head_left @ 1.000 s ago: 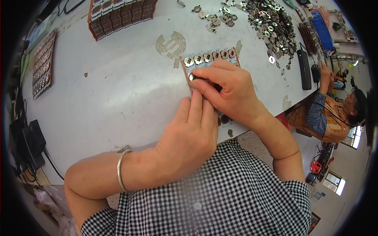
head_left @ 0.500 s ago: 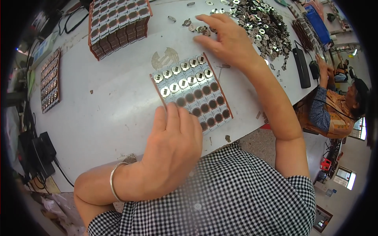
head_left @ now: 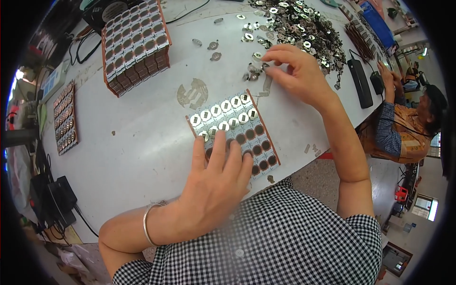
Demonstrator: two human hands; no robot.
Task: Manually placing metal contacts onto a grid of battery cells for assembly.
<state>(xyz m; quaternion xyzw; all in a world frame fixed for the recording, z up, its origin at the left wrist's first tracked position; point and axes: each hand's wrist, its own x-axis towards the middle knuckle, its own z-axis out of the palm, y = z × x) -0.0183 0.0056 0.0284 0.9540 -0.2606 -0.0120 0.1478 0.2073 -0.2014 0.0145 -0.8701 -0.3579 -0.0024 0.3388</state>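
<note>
A panel of small circuit boards (head_left: pixel 263 130) lies on the table in front of me. Shiny metal clips (head_left: pixel 216 111) sit on its two far rows; dark round pads show on the nearer rows. My left hand (head_left: pixel 213 171) rests over the panel's left part with fingers spread, hiding some pads. Beyond the panel's far right corner, my right hand (head_left: pixel 301 76) has thumb and forefinger close around a small metal clip at their tips. Several loose clips (head_left: pixel 253 72) lie beside those fingertips.
A big heap of metal clips (head_left: pixel 318 33) spreads at the far right. A tall stack of panels (head_left: pixel 137 52) stands far left, and another clip-covered panel (head_left: pixel 65 116) lies at the left. Black adapters (head_left: pixel 54 202) with cables sit near left. A co-worker (head_left: pixel 403 123) sits at right.
My right hand has come nearer and its thumb and forefinger have closed in on a clip. My left fingers have spread and moved farther over the panel. The view has shifted slightly.
</note>
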